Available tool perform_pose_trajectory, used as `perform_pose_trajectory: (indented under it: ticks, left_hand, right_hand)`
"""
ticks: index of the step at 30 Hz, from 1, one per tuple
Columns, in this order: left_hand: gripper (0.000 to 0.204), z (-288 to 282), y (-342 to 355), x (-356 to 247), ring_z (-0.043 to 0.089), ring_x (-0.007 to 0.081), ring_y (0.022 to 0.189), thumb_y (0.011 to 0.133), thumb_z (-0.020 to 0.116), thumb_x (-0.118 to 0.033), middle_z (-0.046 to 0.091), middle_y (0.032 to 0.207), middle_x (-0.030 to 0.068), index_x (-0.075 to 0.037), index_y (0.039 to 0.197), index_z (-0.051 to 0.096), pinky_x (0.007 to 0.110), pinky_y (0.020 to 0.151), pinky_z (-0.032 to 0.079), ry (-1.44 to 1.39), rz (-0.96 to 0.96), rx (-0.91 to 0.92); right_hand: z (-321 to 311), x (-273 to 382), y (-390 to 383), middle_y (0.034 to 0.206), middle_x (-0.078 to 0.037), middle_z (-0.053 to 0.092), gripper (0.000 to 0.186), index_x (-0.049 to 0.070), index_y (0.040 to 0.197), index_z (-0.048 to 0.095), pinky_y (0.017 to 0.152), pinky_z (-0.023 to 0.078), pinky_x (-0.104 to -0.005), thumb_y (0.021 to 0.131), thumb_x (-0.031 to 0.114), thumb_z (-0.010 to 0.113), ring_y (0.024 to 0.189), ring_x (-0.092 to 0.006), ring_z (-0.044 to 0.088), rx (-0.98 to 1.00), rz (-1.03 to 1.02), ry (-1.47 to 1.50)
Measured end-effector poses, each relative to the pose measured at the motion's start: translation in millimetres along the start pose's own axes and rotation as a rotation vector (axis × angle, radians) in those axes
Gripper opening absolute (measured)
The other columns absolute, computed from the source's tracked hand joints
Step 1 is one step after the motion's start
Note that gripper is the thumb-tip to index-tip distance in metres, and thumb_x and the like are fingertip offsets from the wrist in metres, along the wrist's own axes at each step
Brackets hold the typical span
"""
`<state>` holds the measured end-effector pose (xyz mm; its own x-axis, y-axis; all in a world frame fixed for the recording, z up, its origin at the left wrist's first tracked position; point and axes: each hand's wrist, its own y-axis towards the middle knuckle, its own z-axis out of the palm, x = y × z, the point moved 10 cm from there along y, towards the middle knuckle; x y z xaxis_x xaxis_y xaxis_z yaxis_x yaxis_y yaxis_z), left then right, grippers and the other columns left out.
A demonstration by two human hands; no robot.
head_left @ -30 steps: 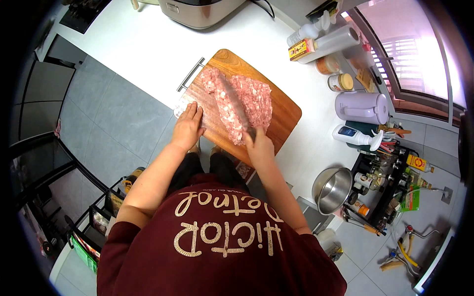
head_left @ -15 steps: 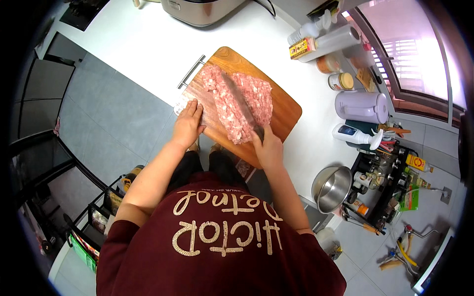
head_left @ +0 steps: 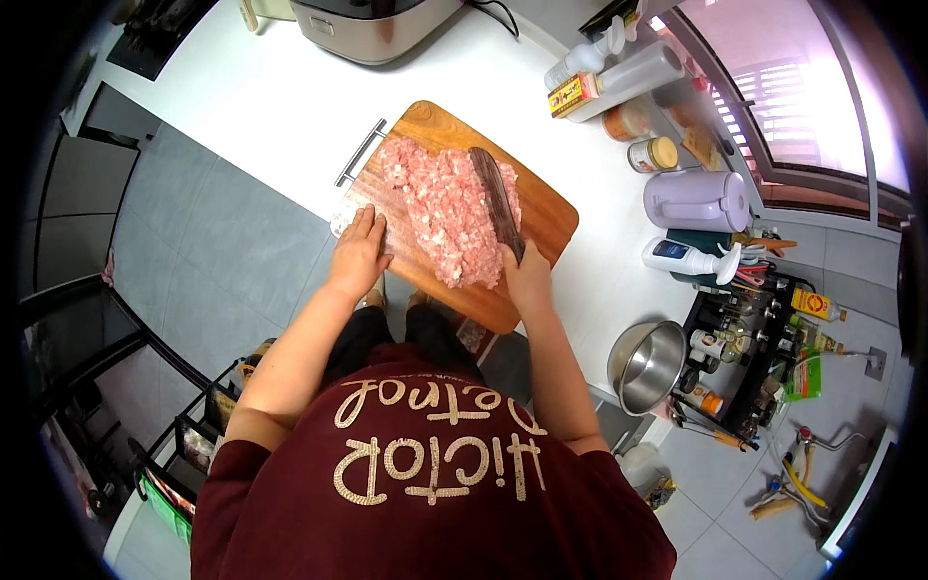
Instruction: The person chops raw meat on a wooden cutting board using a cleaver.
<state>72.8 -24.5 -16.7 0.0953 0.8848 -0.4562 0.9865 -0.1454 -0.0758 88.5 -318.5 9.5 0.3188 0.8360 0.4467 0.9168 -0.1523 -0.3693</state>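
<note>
Presently I log the left hand flat on the cutting board's edge, fingers extended, holding nothing; likely bracing it. Right hand: grip closed round the knife's handle, blade lying along the right side of the minced meat, which sits mid-board on the counter, probably kept central to avoid spilling. Further off, the metal bowl shows bare inner wall. Pitcher: contents hidden. Jar: yellow-lidded, contents unclear.

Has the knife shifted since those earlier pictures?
Yes: judged against the wooden board, the knife has moved rightward across the minced meat, from near its middle to its right side.
</note>
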Motion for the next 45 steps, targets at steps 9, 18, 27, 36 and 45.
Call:
perform_pose_trajectory:
  ticks: [9,18,27,36,45]
  left_hand:
    - [0.071,1,4,0,0.043,0.0388,0.135,0.072,0.081,-0.015,0.041,0.148,0.0237,-0.001,0.135,0.051,0.042,0.111,0.039,-0.001,0.0,-0.005]
    - [0.07,-3,0,0,0.043,0.0387,0.135,0.073,0.08,-0.017,0.042,0.148,0.0235,-0.001,0.135,0.051,0.041,0.111,0.039,0.004,-0.01,0.002]
    - [0.07,0,-1,0,0.043,0.0394,0.135,0.073,0.079,-0.016,0.041,0.148,0.0245,0.0,0.135,0.051,0.042,0.111,0.04,0.001,-0.004,0.01]
    - [0.069,0,-3,0,0.042,0.0373,0.136,0.073,0.079,-0.016,0.041,0.148,0.0223,-0.001,0.134,0.052,0.042,0.11,0.039,-0.01,-0.013,0.008]
    - [0.069,-1,1,-1,0.043,0.0373,0.135,0.072,0.079,-0.014,0.043,0.147,0.0226,-0.001,0.134,0.052,0.041,0.11,0.04,-0.011,-0.007,-0.007]
  right_hand:
    - [0,1,8,0.093,-0.028,0.067,0.042,0.0,0.11,0.055,0.078,0.05,-0.0525,0.094,0.039,0.058,0.092,-0.047,0.064,-0.014,-0.002,-0.027]
    - [12,36,0,0.093,-0.028,0.067,0.041,-0.001,0.114,0.057,0.077,0.05,-0.0525,0.093,0.034,0.061,0.091,-0.0464,0.064,0.015,-0.039,-0.097]
    - [15,49,-2,0.088,-0.029,0.067,0.042,0.001,0.112,0.051,0.074,0.051,-0.0566,0.095,0.039,0.055,0.085,-0.0476,0.065,0.011,-0.143,-0.096]
    - [1,35,-2,0.09,-0.029,0.066,0.041,0.0,0.108,0.054,0.077,0.05,-0.054,0.095,0.038,0.057,0.089,-0.047,0.064,-0.022,-0.132,-0.029]
    - [17,-7,4,0.093,-0.029,0.066,0.041,-0.002,0.108,0.056,0.079,0.05,-0.0527,0.094,0.036,0.059,0.09,-0.0481,0.064,-0.01,-0.063,0.031]
